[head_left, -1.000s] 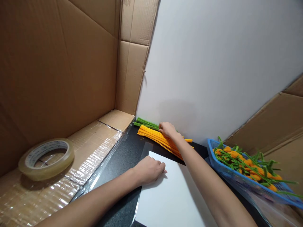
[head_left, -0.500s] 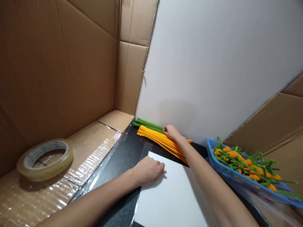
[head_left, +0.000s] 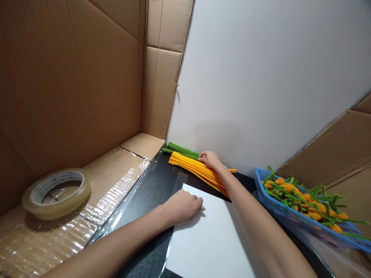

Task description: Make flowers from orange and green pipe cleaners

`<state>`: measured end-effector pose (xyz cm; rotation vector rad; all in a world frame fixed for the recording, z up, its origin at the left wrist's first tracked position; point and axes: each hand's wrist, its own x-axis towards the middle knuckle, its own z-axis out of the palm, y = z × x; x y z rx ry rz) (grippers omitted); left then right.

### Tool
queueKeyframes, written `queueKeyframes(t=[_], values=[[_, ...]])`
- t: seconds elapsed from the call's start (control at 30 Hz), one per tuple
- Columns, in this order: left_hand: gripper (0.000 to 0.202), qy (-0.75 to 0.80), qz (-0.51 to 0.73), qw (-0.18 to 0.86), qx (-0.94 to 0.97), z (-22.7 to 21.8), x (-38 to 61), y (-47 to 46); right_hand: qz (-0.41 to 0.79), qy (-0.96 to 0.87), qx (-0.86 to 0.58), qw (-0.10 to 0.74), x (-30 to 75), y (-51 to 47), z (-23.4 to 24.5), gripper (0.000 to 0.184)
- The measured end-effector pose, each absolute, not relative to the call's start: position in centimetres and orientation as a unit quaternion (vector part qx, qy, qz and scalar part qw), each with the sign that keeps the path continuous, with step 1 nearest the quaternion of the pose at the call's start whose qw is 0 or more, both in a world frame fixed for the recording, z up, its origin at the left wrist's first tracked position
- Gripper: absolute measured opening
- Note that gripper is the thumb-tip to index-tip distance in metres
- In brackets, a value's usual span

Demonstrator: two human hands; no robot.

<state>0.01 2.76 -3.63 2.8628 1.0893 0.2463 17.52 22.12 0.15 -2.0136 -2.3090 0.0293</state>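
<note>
Your left hand [head_left: 184, 207] curls closed on a white rectangular sheet [head_left: 208, 247]; apart, your right hand [head_left: 210, 159] touches fuzzy green stems [head_left: 182, 149], grip unclear.

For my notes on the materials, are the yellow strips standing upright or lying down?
Lying down: the yellow strips stretch along the black surface, beside the green strips.
</note>
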Motion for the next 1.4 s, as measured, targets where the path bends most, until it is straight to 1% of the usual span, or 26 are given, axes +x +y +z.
queueKeyframes(t=[0.13, 0.3, 0.6, 0.77, 0.9, 0.97, 1.1, 1.2, 1.33, 1.4], values=[[0.03, 0.354, 0.077, 0.034, 0.931, -3.6, 0.0, 2.8, -0.001, -0.743, -0.669, 0.041, 17.1, 22.3, 0.0, 0.026], [0.03, 0.352, 0.083, 0.034, 0.932, -3.6, -0.1, 2.7, -0.025, -0.741, -0.67, 0.024, 16.2, 21.9, 0.0, 0.022], [0.026, 0.349, 0.085, 0.033, 0.933, -3.6, -0.1, 2.7, -0.081, -0.758, -0.647, -0.019, 14.6, 19.7, 1.5, 0.031], [0.024, 0.347, 0.09, 0.041, 0.933, -3.5, -0.2, 2.7, -0.117, -0.766, -0.631, -0.038, 13.6, 19.3, 1.9, 0.032], [0.026, 0.349, 0.089, 0.05, 0.932, -3.4, -0.2, 2.7, -0.131, -0.784, -0.605, -0.039, 13.1, 19.4, 1.5, 0.031], [0.026, 0.349, 0.086, 0.051, 0.932, -3.4, -0.2, 2.6, -0.133, -0.79, -0.598, -0.031, 13.1, 19.6, 1.2, 0.031], [0.025, 0.35, 0.08, 0.051, 0.932, -3.3, -0.1, 2.6, -0.133, -0.795, -0.592, -0.002, 13.4, 19.9, 0.8, 0.04], [0.026, 0.352, 0.08, 0.041, 0.931, -3.4, -0.1, 2.7, -0.125, -0.802, -0.583, 0.027, 13.2, 19.9, 0.9, 0.038], [0.027, 0.35, 0.084, 0.041, 0.932, -3.4, -0.1, 2.7, -0.102, -0.815, -0.562, 0.093, 12.3, 19.7, 1.8, 0.031], [0.028, 0.346, 0.087, 0.04, 0.933, -3.5, -0.1, 2.7, -0.093, -0.823, -0.545, 0.131, 12.0, 19.2, 2.5, 0.033]])
